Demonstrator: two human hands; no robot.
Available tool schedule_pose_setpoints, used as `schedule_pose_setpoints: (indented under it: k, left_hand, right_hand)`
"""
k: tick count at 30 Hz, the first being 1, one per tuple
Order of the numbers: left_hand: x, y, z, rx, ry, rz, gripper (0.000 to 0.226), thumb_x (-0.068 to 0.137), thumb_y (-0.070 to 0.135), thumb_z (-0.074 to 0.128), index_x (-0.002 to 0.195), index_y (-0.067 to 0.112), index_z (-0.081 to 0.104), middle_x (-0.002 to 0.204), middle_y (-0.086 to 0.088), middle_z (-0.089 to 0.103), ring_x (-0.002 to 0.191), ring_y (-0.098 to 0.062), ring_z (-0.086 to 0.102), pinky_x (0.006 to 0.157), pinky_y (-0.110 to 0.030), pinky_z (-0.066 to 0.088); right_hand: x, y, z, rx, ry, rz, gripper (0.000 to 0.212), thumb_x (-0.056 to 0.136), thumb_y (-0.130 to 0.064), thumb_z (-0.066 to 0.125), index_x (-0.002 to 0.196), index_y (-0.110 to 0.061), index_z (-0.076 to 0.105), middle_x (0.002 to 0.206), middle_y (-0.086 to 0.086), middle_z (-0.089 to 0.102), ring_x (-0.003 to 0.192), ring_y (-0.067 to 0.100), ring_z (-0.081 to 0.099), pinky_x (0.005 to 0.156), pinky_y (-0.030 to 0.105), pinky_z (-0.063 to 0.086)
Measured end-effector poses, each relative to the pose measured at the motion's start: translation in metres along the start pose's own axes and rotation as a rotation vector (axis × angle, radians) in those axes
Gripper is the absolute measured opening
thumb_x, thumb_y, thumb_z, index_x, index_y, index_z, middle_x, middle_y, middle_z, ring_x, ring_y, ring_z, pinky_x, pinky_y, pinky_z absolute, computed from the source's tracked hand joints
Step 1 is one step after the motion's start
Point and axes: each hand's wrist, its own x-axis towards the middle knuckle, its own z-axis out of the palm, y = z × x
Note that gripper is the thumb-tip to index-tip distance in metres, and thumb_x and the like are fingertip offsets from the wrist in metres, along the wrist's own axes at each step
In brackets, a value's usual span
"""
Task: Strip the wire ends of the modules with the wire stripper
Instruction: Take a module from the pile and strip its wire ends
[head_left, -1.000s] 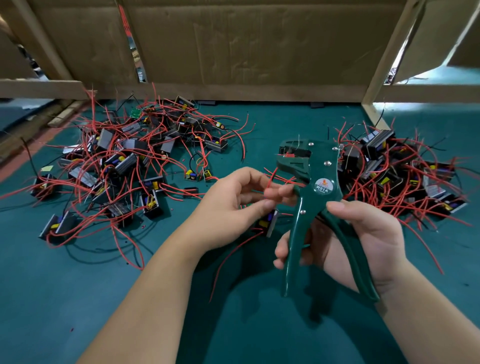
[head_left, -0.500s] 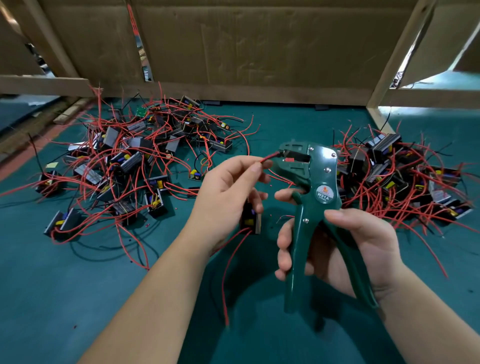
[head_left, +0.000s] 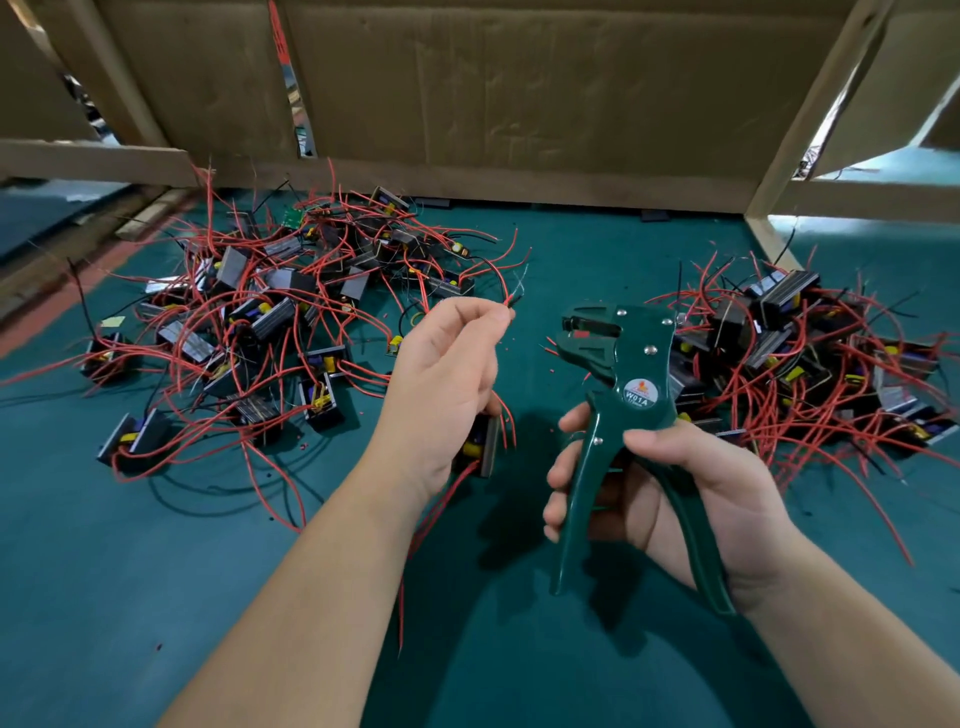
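Teal, felt-like matting covers the worktop (head_left: 156, 597), closed off along its far edge by brown cardboard (head_left: 519, 78) braced with pale wooden battens (head_left: 810, 119). Two heaps of modules lie on it, too tangled to count singly: the left heap (head_left: 270, 322) toward the far left corner and the right heap (head_left: 805, 353) by the right edge, each a knot of small dark boxy blocks with yellow parts and thin red leads. Over the near middle, the left hand (head_left: 441, 384) pinches one red wire (head_left: 510, 303) between its fingers (head_left: 467, 317) near the tip, where bare strands fray out. One module (head_left: 485, 441) shows just under that palm. The right hand (head_left: 691, 493) curls its fingers (head_left: 558, 470) round the two smooth green handles of the single wire stripper (head_left: 623, 374). The handles are spread, and its head is near the pinched wire but apart from it.
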Motion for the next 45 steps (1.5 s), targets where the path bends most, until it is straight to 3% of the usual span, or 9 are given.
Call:
schedule_pose_setpoints:
  k: [4, 9, 13, 17, 19, 25, 28, 38, 45]
  left_hand:
    - [0.000, 0.000, 0.002, 0.058, -0.116, -0.145, 0.027, 0.098, 0.014, 0.036, 0.072, 0.018, 0.036, 0.040, 0.010, 0.026, 0.034, -0.008, 0.018, 0.049, -0.026, 0.027]
    - [-0.005, -0.005, 0.006, 0.147, -0.365, -0.215, 0.024, 0.096, 0.014, 0.040, 0.073, 0.020, 0.040, 0.046, 0.011, 0.031, 0.038, -0.007, 0.020, 0.043, -0.021, 0.025]
    - [-0.002, -0.009, 0.004, 0.214, -0.208, -0.151, 0.023, 0.095, 0.019, 0.052, 0.073, 0.022, 0.050, 0.052, 0.012, 0.048, 0.044, -0.006, 0.037, 0.045, -0.019, 0.034]
    - [0.002, -0.009, -0.002, 0.073, -0.030, -0.074, 0.020, 0.094, 0.015, 0.056, 0.075, 0.018, 0.053, 0.058, 0.009, 0.056, 0.037, -0.003, 0.027, 0.039, -0.015, 0.024]
    - [0.003, -0.006, -0.005, 0.039, -0.008, -0.013, 0.018, 0.094, 0.013, 0.057, 0.076, 0.016, 0.055, 0.060, 0.007, 0.060, 0.036, -0.003, 0.026, 0.037, -0.014, 0.022]
    - [0.004, -0.001, -0.014, -0.052, -0.100, 0.110, 0.010, 0.086, 0.019, 0.061, 0.076, 0.021, 0.059, 0.054, 0.004, 0.051, 0.039, -0.006, 0.022, 0.038, -0.014, 0.020]
    - [0.002, -0.004, -0.011, 0.156, -0.112, 0.234, 0.009, 0.084, 0.018, 0.063, 0.076, 0.021, 0.061, 0.057, 0.012, 0.051, 0.047, -0.002, 0.037, 0.046, -0.013, 0.032]
    - [0.003, -0.013, -0.010, 0.568, -0.031, 0.499, 0.017, 0.088, 0.019, 0.060, 0.083, 0.035, 0.059, 0.076, -0.003, 0.049, 0.066, -0.009, 0.043, 0.061, -0.024, 0.038]
    - [0.004, -0.013, -0.010, 0.612, -0.012, 0.629, 0.007, 0.084, 0.005, 0.063, 0.084, 0.012, 0.063, 0.075, 0.006, 0.045, 0.068, -0.006, 0.042, 0.064, -0.023, 0.038]
  right_hand:
    - [0.000, -0.001, 0.001, 0.031, -0.001, -0.069, 0.059, 0.059, -0.027, 0.080, 0.109, 0.001, 0.065, 0.098, 0.026, 0.064, 0.072, 0.040, 0.065, 0.070, 0.051, 0.053]
    - [-0.003, -0.008, 0.000, 0.049, 0.024, -0.120, 0.072, 0.059, -0.028, 0.080, 0.121, 0.002, 0.060, 0.081, 0.026, 0.064, 0.071, 0.039, 0.065, 0.071, 0.049, 0.054]
    - [-0.004, -0.008, 0.000, 0.010, 0.031, -0.118, 0.071, 0.060, -0.028, 0.080, 0.119, 0.004, 0.060, 0.086, 0.027, 0.063, 0.070, 0.039, 0.065, 0.070, 0.050, 0.053]
    - [-0.007, -0.008, 0.001, -0.017, -0.066, -0.104, 0.063, 0.067, -0.027, 0.076, 0.118, 0.005, 0.059, 0.128, 0.026, 0.055, 0.071, 0.040, 0.064, 0.068, 0.051, 0.052]
    - [-0.009, -0.008, 0.002, -0.008, -0.103, -0.074, 0.060, 0.067, -0.029, 0.075, 0.118, 0.000, 0.061, 0.131, 0.023, 0.055, 0.071, 0.039, 0.065, 0.069, 0.050, 0.052]
    - [-0.006, -0.009, 0.002, 0.100, 0.023, -0.039, 0.058, 0.056, -0.029, 0.077, 0.110, -0.010, 0.069, 0.100, 0.027, 0.067, 0.072, 0.035, 0.067, 0.069, 0.046, 0.056]
    - [-0.005, -0.007, 0.003, 0.064, 0.018, 0.033, 0.062, 0.054, -0.030, 0.080, 0.110, -0.006, 0.068, 0.085, 0.023, 0.065, 0.070, 0.037, 0.065, 0.068, 0.047, 0.055]
    - [-0.003, 0.000, 0.007, -0.037, -0.001, 0.106, 0.054, 0.055, -0.036, 0.083, 0.095, -0.003, 0.068, 0.079, 0.024, 0.062, 0.068, 0.040, 0.064, 0.065, 0.049, 0.054]
    - [-0.005, -0.001, 0.007, -0.094, 0.028, 0.081, 0.051, 0.057, -0.041, 0.084, 0.087, -0.004, 0.066, 0.074, 0.024, 0.061, 0.062, 0.038, 0.063, 0.062, 0.049, 0.053]
